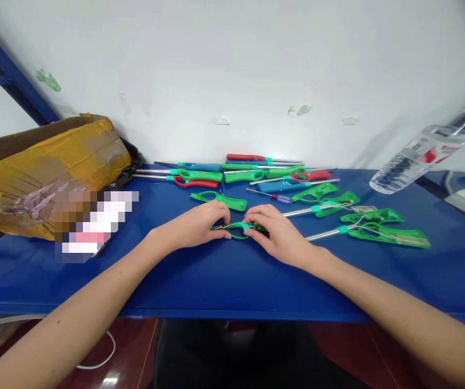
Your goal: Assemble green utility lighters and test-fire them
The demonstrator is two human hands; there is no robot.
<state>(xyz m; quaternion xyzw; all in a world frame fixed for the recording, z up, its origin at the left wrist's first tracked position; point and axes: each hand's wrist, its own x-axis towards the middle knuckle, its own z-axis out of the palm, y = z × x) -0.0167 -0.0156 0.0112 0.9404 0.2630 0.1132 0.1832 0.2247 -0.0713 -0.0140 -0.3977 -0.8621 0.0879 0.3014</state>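
**Caution: Loss or Misalignment of Parts at the Fingers**

The blue, smooth-topped table extends under and around the fingers. Its slick surface could let a dropped part slide toward the near edge.

The brown cardboard box with yellow tape stands well to the left of the fingers. The clear plastic water bottle stands far beyond the right fingers; a wide sweep of that arm could topple it.

Red, blue and green long-nosed lighters lie in a row beyond the fingertips. To the right of the right fingers, opened green lighters with metal tubes expose thin internal pieces; a brush from the right forearm could unseat them.

The green plastic lighter handle with a finger loop is between the two hands, just above the table. The left hand pinches its left end; the right hand grips the right end. Whether the casing is closed cannot be determined. Uneven thumb pressure could twist it and shift internal parts.

The small clear-handled screwdriver, just beyond the right fingers, could roll if knocked.
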